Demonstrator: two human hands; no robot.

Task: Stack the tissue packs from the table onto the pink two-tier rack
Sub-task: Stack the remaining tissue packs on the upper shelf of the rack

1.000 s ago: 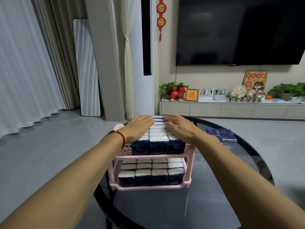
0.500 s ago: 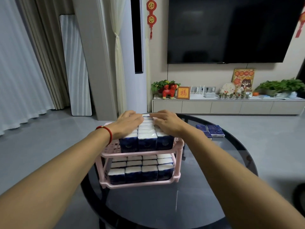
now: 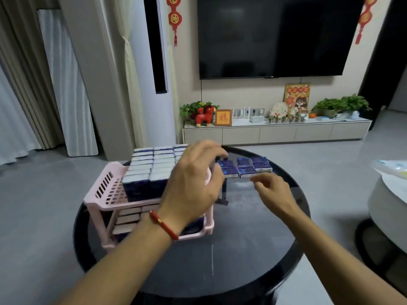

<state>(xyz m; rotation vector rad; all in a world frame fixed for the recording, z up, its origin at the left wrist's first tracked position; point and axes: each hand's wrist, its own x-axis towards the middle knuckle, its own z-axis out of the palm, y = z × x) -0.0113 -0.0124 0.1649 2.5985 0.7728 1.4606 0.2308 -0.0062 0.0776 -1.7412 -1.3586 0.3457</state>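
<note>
The pink two-tier rack (image 3: 103,190) stands on the left of the round black glass table (image 3: 220,260). Both tiers hold rows of blue-and-white tissue packs (image 3: 152,166). Several loose tissue packs (image 3: 244,167) lie flat at the table's far right. My left hand (image 3: 193,186), with a red cord at the wrist, hovers in front of the rack's right side, fingers loosely curled and holding nothing. My right hand (image 3: 271,190) floats over the table just in front of the loose packs, fingers relaxed and holding nothing. Both hands are blurred.
A white round seat or table (image 3: 387,199) stands at the right. Behind the table run a low TV cabinet (image 3: 275,133) with ornaments and plants, a wall TV, a white floor-standing unit and curtains on the left.
Both hands have lifted off the top tier's packs and moved right, toward the loose packs. The view has swung right too, so the rack now sits at the left.
</note>
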